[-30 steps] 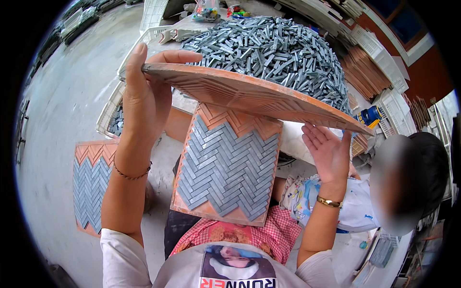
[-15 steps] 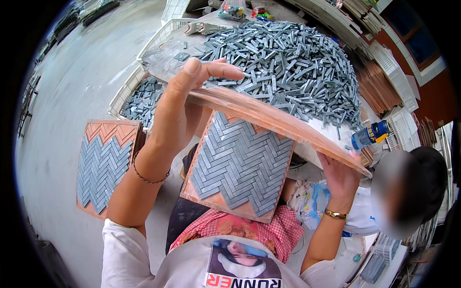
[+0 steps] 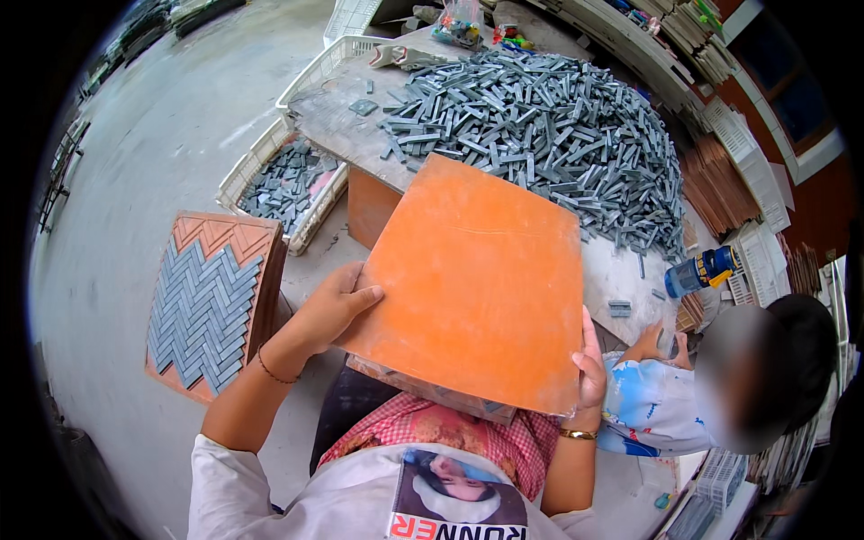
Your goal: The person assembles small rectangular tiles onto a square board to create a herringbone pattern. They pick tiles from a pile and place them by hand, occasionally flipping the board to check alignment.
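A flat orange board [image 3: 477, 279], its plain face turned up, lies between my two hands over my lap. My left hand [image 3: 337, 308] grips its left edge, thumb on top and the other fingers out of sight beneath. At the lower right corner my right hand [image 3: 589, 371] is closed on the edge. Under the board, a tile-filled panel [image 3: 427, 391] rests on my lap, and only its near edge shows. To the left stands a stack topped by an orange mould tray [image 3: 225, 231] filled with grey strip tiles [image 3: 202, 306] in a herringbone pattern.
A large heap of grey strip tiles [image 3: 540, 135] covers the worktable [image 3: 328, 112]. Beside it sits a white crate [image 3: 236, 184] of tile pieces. A blue bottle [image 3: 697, 273] stands at the table's right. Another person [image 3: 657, 405] is close on my right, hands at the table edge.
The orange board has come down from a raised, edge-on tilt to lie nearly flat over the panel on my lap. Both hands have lowered with it.
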